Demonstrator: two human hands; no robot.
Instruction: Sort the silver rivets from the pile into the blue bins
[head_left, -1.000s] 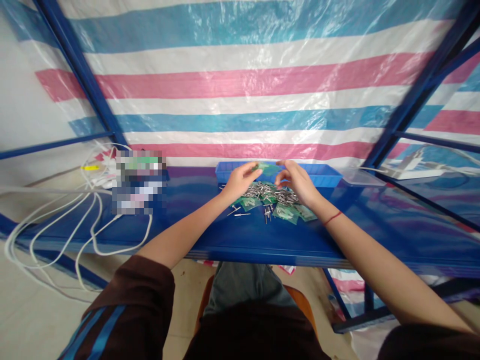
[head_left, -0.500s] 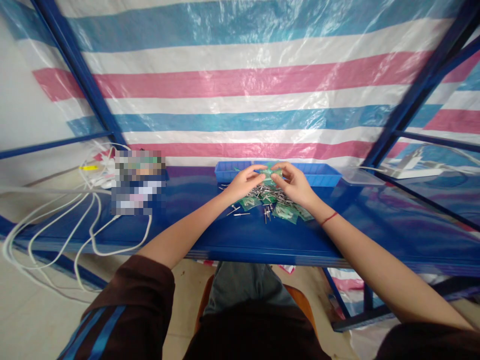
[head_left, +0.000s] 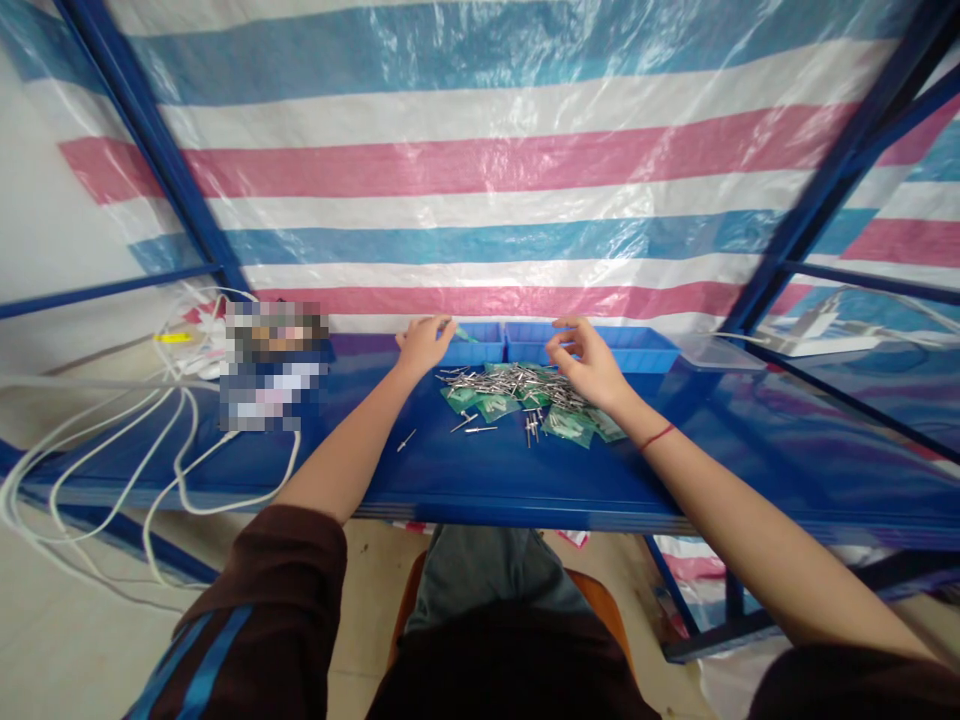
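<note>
My left hand [head_left: 426, 342] is over the left end of the left blue bin [head_left: 491, 345], fingers closed on the edge of a small green plastic bag [head_left: 463, 334]. Part of that bag is hidden by my fingers and the bin wall. My right hand [head_left: 585, 360] hovers above the right side of the pile with its fingers curled but apart, holding nothing. Between my hands lies a heap of metal blind rivets [head_left: 517, 380]. Several green bags [head_left: 568, 425] lie under and in front of the heap. One loose rivet [head_left: 406, 440] lies apart at the left.
A second blue bin [head_left: 645, 347] stands behind my right hand, with a clear plastic lid [head_left: 720, 352] beside it. White cables [head_left: 187, 440] loop over the table's left end. A white power strip [head_left: 825, 335] is at the right. Blue posts [head_left: 840, 170] frame the table [head_left: 480, 490].
My hands have parted from above the pile. The left has moved left to the bin with the green bag; the right has let go. A loose rivet now shows at the left.
</note>
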